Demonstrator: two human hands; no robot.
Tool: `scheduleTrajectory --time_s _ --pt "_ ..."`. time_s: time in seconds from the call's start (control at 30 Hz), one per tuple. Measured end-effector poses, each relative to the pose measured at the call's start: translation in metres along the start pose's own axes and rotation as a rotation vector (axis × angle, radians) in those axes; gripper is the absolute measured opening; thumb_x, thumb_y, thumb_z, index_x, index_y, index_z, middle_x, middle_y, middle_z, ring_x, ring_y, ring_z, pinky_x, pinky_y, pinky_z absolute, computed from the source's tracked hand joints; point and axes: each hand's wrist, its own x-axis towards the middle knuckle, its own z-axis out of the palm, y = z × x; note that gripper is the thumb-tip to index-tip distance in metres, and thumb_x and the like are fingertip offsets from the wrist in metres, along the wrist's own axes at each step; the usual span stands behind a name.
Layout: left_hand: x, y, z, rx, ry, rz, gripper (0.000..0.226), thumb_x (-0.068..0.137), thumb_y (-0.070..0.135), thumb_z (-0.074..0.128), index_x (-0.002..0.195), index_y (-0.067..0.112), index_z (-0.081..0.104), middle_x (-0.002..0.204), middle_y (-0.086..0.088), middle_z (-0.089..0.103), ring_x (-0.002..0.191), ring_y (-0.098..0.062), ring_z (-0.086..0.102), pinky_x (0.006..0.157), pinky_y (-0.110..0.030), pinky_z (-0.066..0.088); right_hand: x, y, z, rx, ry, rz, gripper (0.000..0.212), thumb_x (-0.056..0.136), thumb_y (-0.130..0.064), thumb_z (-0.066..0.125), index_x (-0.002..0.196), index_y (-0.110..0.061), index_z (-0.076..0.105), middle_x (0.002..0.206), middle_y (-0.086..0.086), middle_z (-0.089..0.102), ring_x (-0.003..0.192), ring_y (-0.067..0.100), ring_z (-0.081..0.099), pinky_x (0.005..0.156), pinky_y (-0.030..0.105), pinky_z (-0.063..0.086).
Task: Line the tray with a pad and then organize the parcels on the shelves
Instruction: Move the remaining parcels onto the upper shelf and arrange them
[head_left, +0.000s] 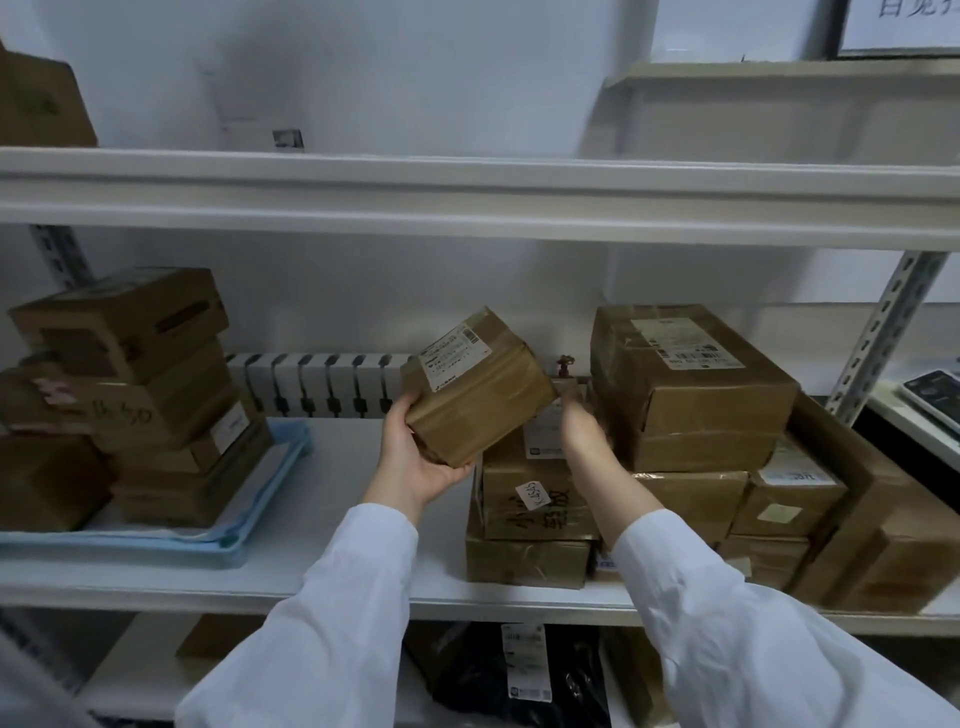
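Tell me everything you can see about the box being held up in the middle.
The held parcel is a brown cardboard box wrapped in glossy tape, with a white printed label on its top face. It is tilted, off the shelf. The left hand grips its lower left corner, thumb on the side. The blurred right hand is at its right corner; contact unclear.

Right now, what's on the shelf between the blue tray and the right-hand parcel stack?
Head view: bare white shelf between tray and stack; only the left hand holds a tilted parcel above it; white boxes line the back.
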Motion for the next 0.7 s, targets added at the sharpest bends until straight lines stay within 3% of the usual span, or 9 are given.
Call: scheduleTrajectory --time_s 0.13,0.2,0.4,0.57,0.7 --pt "0.004 0.001 -0.001 0.002 -0.031 -0.062 0.048 0.081 0.051 0.056 0.114 0.016 0.058 0.115 -0.018 0.061 0.104 -0.036 0.057 0.089 -0.045 0.046 0.009 0.003 0.007 0.031 0.024 0.046 0.085 0.082 -0.072 0.016 0.149 -0.020 0.026 0.151 0.009 0.032 0.138 0.031 0.031 0.113 0.049 0.024" --pt "0.006 0.001 -0.002 0.008 -0.040 -0.090 0.047 0.081 0.052 0.055 0.110 0.015 0.058 0.112 -0.018 0.061 0.101 -0.036 0.057 0.084 -0.044 0.047 0.014 0.004 0.007 0.032 0.038 0.048 0.080 0.085 -0.070 0.015 0.147 -0.020 0.028 0.151 0.010 0.033 0.137 0.031 0.032 0.113 0.049 0.025" --pt "0.008 0.007 -0.004 0.043 -0.063 -0.117 0.044 0.081 0.052 0.054 0.103 0.014 0.058 0.104 -0.019 0.060 0.095 -0.035 0.057 0.083 -0.043 0.046 0.003 -0.001 -0.004 0.001 -0.030 0.028 0.054 0.098 -0.046 0.028 0.130 -0.007 0.048 0.129 0.014 0.052 0.119 0.031 0.048 0.105 0.043 0.037" --pt "0.005 0.015 -0.005 0.081 -0.081 -0.107 0.041 0.081 0.050 0.056 0.098 0.013 0.059 0.099 -0.018 0.061 0.094 -0.035 0.057 0.084 -0.045 0.045 -0.002 0.000 -0.009 -0.109 -0.049 0.020 0.036 0.100 -0.019 0.037 0.129 0.000 0.048 0.125 0.017 0.052 0.117 0.032 0.049 0.100 0.037 0.041" --pt "-0.001 0.022 -0.008 0.092 -0.104 -0.098 0.041 0.080 0.051 0.056 0.097 0.013 0.060 0.099 -0.017 0.061 0.094 -0.035 0.057 0.084 -0.045 0.045 -0.008 0.003 -0.012 -0.005 -0.047 0.031 0.041 0.096 -0.014 0.047 0.134 0.001 0.042 0.122 0.019 0.051 0.115 0.033 0.051 0.094 0.035 0.042"
